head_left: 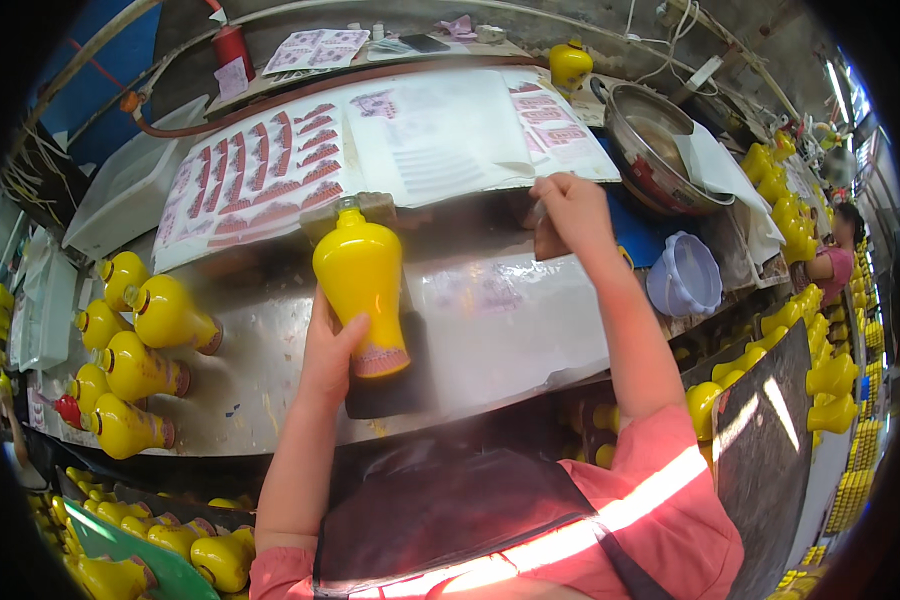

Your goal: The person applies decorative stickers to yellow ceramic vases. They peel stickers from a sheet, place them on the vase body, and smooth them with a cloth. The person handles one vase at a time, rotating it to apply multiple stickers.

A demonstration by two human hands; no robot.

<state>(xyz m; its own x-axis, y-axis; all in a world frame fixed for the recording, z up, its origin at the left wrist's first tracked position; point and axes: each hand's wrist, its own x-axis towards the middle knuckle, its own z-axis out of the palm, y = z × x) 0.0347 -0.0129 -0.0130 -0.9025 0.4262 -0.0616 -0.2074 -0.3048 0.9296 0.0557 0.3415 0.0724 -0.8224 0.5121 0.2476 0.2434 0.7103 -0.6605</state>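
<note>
Item: my left hand, clamped round the narrow lower body of one glossy yellow vase-shaped bottle, thumb across its front; neck away from me, pink patterned band at base. The bottle is over a dark pad.
Item: my right hand, right of the bottle and farther from me, fingers together on a small brown flat piece, exact kind unclear.
Item: lilac plastic pail, farther right of the bottle; contents indistinct.
Item: round metal basin, right of and beyond the bottle; something brownish inside.
Item: white plastic tub, left of and beyond the bottle; contents unclear.
Item: matching yellow bottles, grouped left of the bottle.
</note>
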